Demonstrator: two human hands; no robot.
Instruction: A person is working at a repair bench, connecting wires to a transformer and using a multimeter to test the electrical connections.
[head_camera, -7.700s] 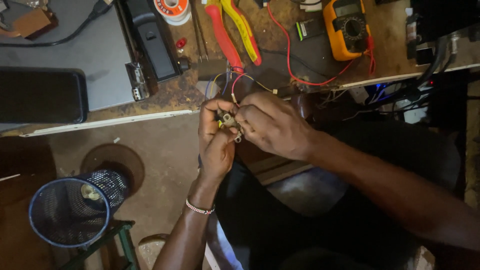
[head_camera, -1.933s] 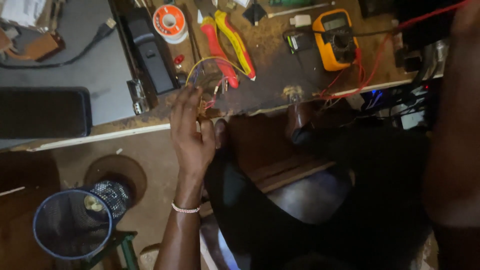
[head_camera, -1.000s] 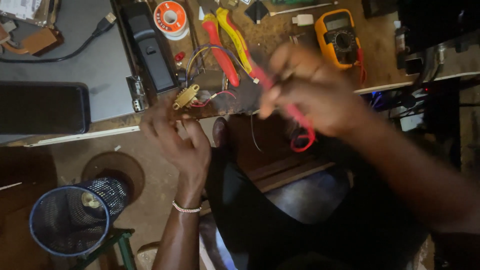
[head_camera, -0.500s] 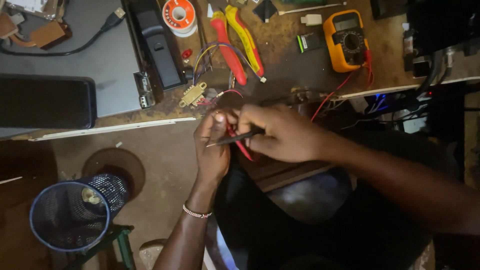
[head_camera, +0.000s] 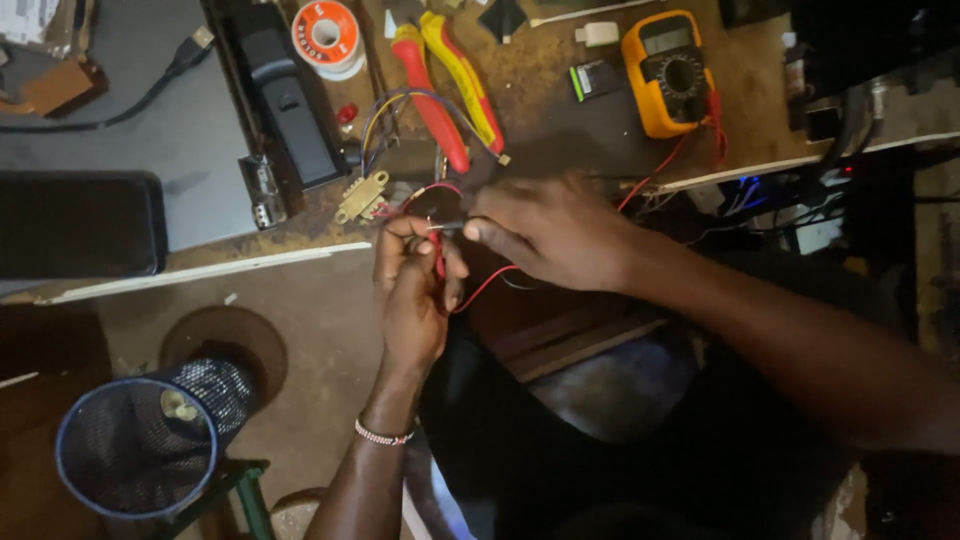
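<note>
Down at the far left, below the bench, a blue mesh bin (head_camera: 150, 450) stands on the floor, and above it a dark slab-like device (head_camera: 78, 222) lies at the bench's left edge beside a grey panel (head_camera: 180, 130). Moving along, a black box-shaped tool (head_camera: 285, 100) and an orange solder spool (head_camera: 327, 32) sit toward the back of the bench, with a small brass-coloured transformer (head_camera: 360, 195) near the front edge, trailing its coloured leads. Just off that edge, the left hand (head_camera: 412, 290) has closed to a narrow pinch around a red wire (head_camera: 438, 258), thumb and fingers curled tight on it. Half a second ago the hands held a dark probe-like tool between them lower down; now both have risen nearer the bench's front edge, and the red wire stands up between the fingertips. The right hand (head_camera: 555, 232) has drawn in close, its thumb and forefinger nipped on the wire's bare tip or on something thin there; I cannot tell which. It seems the fine work on the wire end has begun in earnest. Behind them lie red and yellow pliers (head_camera: 450, 85), and further right a yellow multimeter (head_camera: 672, 72) rests near the bench's back edge, its red lead running down toward the hands.
</note>
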